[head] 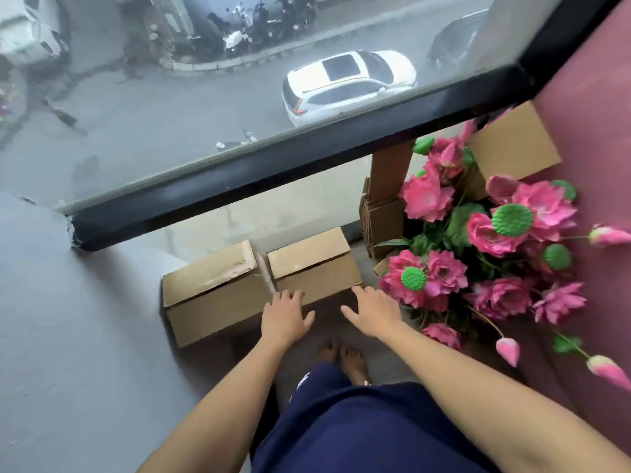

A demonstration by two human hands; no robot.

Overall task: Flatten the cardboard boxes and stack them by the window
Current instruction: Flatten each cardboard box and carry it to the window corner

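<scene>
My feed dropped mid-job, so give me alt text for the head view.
Both hands, the left hand and right hand, reach open toward the right cardboard box of two unflattened boxes on the floor below the window; the left box sits beside it. Flattened cardboard leans by the glass, behind pink artificial flowers.

Two brown cardboard boxes, the left box (215, 288) and the right box (312, 268), stand unflattened side by side on the floor below the window (205, 107), while flattened cardboard (386, 213) leans upright against the glass to their right.
</scene>
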